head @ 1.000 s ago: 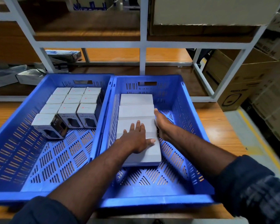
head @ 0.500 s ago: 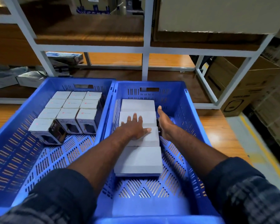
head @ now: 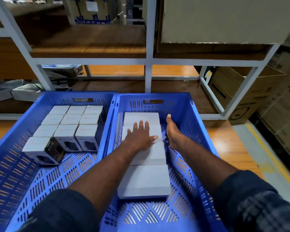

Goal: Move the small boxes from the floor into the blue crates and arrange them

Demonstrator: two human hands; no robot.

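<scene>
Two blue crates stand side by side. The right crate (head: 196, 124) holds a row of flat white boxes (head: 146, 180) along its left wall. My left hand (head: 139, 136) lies flat, fingers spread, on top of the second and third boxes. My right hand (head: 172, 131) stands edge-on with straight fingers against the right side of the row, thumb up. The left crate (head: 15, 148) holds several small white and black boxes (head: 72, 121) packed in rows at its far end, with one more box (head: 43, 151) at the front left, turned a little.
A white metal shelf rack (head: 148, 61) with wooden boards rises right behind the crates. Brown cartons (head: 241, 96) stand at the right, and a yellow floor line (head: 271, 158) runs past them. Grey packets (head: 22, 91) lie on the low shelf at left.
Both hands have slid along the row of white boxes toward the far end of the right crate. The nearest white box now lies uncovered behind my left hand.
</scene>
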